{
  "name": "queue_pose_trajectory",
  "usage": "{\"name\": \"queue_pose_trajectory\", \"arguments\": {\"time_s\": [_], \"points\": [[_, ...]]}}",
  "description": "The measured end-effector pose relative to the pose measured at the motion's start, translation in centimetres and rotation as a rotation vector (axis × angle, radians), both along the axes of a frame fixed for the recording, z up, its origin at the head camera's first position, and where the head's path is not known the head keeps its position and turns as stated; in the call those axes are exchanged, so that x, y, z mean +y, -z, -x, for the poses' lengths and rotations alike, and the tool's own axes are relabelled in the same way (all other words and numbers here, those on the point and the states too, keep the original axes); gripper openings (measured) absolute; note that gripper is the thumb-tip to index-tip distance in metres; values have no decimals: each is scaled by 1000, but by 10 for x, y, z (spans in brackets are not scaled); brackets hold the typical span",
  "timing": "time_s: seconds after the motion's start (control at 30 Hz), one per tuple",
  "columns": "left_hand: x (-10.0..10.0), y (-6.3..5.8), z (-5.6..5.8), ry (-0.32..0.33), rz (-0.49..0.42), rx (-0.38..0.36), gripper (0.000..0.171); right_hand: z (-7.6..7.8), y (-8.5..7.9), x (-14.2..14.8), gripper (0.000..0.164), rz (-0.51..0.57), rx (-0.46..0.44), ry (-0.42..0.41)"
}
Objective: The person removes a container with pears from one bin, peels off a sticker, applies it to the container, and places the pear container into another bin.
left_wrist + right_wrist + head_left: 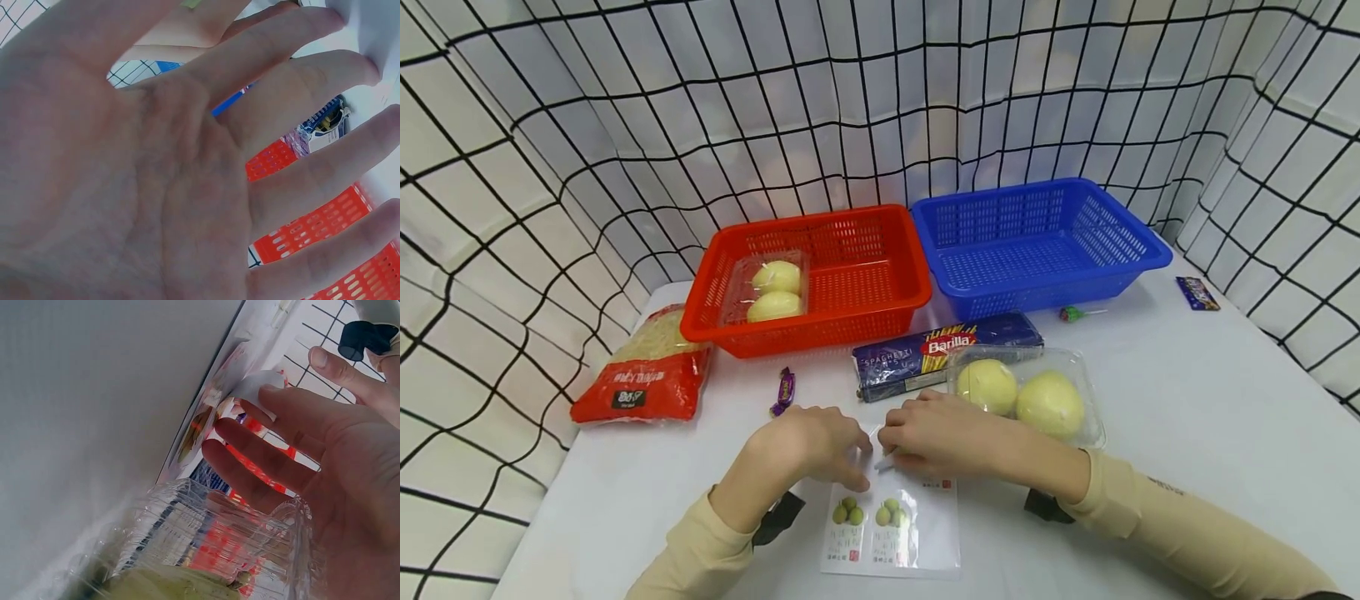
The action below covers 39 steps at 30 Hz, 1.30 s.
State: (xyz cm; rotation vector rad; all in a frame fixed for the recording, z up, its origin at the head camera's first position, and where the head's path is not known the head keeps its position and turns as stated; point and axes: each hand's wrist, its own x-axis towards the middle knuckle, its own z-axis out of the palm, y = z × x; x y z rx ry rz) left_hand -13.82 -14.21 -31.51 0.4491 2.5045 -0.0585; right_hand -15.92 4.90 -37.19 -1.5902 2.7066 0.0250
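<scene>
A sheet of fruit-picture stickers [934,537] lies on the white table between the two hands. My right hand [940,433] is over its upper part, with thumb and forefinger pinching a small white piece like a peeled sticker [255,386]. Facing it from the left, my left hand [808,446] reaches over the sheet's upper left with its fingers spread and nothing in its palm. Beside the right forearm stands a clear plastic box [1096,421] holding two pale yellow round fruits [1051,404], partly behind that arm.
Behind the hands lies a blue spaghetti pack [887,367]. A red basket [820,333] with another boxed fruit pair stands beside a blue basket [1037,296]. Around them lie a red bag [655,383], a purple candy [784,390], a lollipop [1070,314] and a small packet [1197,293]. Black netting surrounds the table.
</scene>
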Motion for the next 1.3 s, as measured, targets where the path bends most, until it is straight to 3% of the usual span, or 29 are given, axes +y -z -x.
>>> {"name": "queue_pose_trajectory", "arguments": {"time_s": [0.33,0.8,1.3], "points": [[1,-1,0,-1,4,-3,38,3,-2,1,7,45,-25,-9],[2,-1,0,-43,-18,0,39,8,-7,4,4,158,-239,19],[2,2,0,-16,-36,11,32,9,-19,11,4,231,-233,54]]}}
